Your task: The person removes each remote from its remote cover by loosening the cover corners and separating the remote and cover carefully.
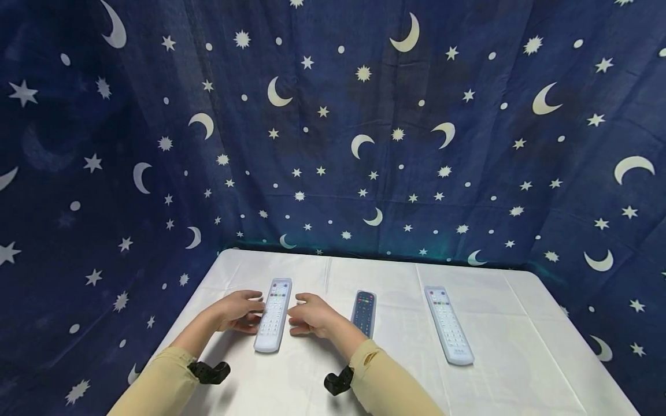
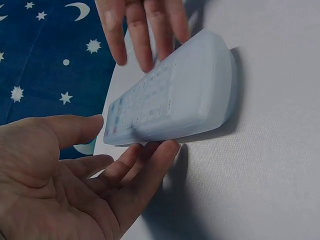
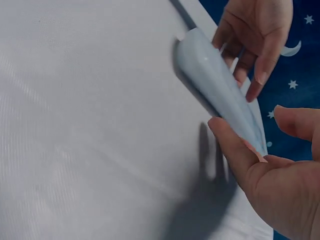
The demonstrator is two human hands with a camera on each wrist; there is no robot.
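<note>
A white remote control (image 1: pixel 273 316) in a translucent cover lies face up at the left of the table, between both hands. On its left side is my left hand (image 1: pixel 235 312), fingertips right at the long edge. In the left wrist view the thumb stands apart from the other fingers, beside the remote control (image 2: pixel 195 90). My right hand (image 1: pixel 315 317) is at the opposite edge, its fingers loosely bent towards the cover. Seen from the right wrist, a fingertip meets the side of the remote control (image 3: pixel 215 75). Neither hand wraps round it.
Just right of my right forearm lies a dark remote control (image 1: pixel 363 312), its lower end partly behind the arm. Farther right is another white covered remote control (image 1: pixel 448 326). A white cloth covers the table (image 1: pixel 499 346). Behind it hangs a blue curtain (image 1: pixel 333 144) with moons and stars.
</note>
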